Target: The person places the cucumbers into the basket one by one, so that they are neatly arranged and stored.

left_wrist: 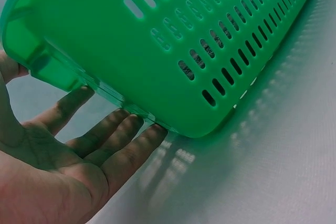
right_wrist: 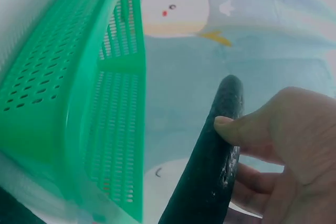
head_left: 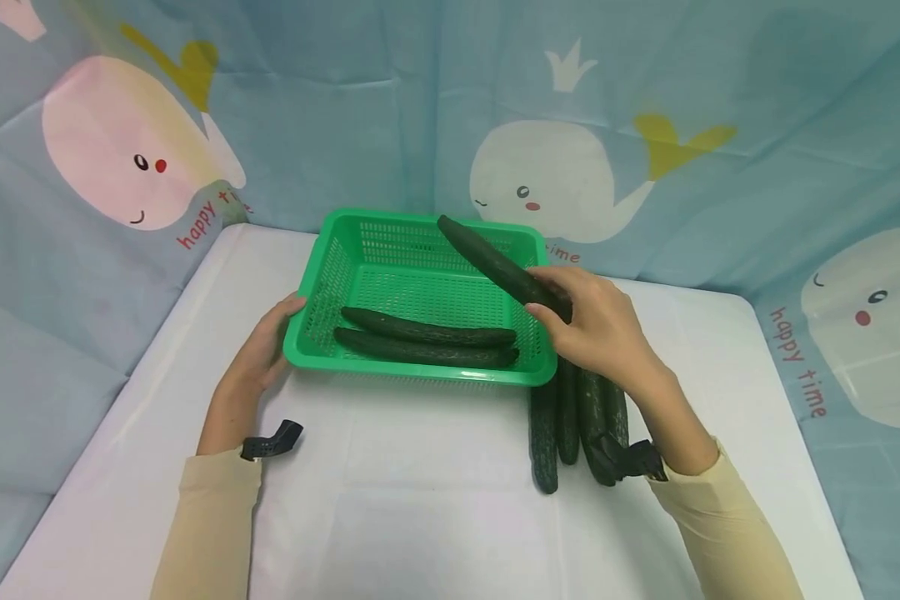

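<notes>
In the head view my right hand point(head_left: 596, 321) grips a dark green cucumber point(head_left: 487, 258), fingers and thumb around its near part. It slants up and left over the right end of a green plastic basket point(head_left: 420, 377). In the right wrist view the thumb presses along this cucumber point(right_wrist: 210, 166), beside the basket wall point(right_wrist: 31, 129). My left hand point(head_left: 264, 342) holds the basket's left end. In the left wrist view its fingertips point(left_wrist: 157, 129) touch the outer side while the thumb reaches the rim. Two cucumbers point(head_left: 427, 346) lie side by side along the basket's near side.
Several more cucumbers point(head_left: 543, 442) lie on the white tabletop point(head_left: 405, 517) to the right of the basket, partly under my right wrist. A blue curtain point(head_left: 330, 125) printed with whales surrounds the table at the back and sides.
</notes>
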The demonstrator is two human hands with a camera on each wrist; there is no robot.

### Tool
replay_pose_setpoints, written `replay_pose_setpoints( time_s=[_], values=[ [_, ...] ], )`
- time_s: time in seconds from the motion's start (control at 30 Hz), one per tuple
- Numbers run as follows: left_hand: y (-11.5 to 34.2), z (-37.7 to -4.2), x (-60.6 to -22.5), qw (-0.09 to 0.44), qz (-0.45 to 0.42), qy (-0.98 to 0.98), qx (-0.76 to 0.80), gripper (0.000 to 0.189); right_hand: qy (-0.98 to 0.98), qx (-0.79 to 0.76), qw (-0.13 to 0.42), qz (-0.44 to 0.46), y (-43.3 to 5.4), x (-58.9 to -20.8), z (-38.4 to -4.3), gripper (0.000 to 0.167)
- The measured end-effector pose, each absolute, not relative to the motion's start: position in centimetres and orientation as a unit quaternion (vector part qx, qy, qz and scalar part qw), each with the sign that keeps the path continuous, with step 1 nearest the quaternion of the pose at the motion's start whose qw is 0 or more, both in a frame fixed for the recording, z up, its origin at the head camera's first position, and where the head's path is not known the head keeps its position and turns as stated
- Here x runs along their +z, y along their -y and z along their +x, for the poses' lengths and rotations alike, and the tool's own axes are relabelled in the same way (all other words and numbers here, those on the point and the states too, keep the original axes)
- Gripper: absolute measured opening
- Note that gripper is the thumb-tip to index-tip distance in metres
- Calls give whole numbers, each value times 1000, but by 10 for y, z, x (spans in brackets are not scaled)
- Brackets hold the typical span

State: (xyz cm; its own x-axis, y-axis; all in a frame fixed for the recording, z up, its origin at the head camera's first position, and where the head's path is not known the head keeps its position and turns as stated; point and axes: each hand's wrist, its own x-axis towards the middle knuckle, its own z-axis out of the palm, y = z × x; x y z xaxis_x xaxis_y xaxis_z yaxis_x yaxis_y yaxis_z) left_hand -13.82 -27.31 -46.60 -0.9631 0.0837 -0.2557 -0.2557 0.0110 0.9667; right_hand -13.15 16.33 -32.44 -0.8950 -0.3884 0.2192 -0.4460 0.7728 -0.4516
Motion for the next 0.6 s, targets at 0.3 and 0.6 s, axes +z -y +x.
replay_pose_setpoints(
  time_s=[0.3,0.6],
  values=[
    [274,-136,-465,133,-71,-704,694,73,936,221,35,273,-132,-329,-151,43],
    [275,-140,-461,136,-48,-708,691,69,933,183,18,309,-102,-325,-168,41]
  ],
)
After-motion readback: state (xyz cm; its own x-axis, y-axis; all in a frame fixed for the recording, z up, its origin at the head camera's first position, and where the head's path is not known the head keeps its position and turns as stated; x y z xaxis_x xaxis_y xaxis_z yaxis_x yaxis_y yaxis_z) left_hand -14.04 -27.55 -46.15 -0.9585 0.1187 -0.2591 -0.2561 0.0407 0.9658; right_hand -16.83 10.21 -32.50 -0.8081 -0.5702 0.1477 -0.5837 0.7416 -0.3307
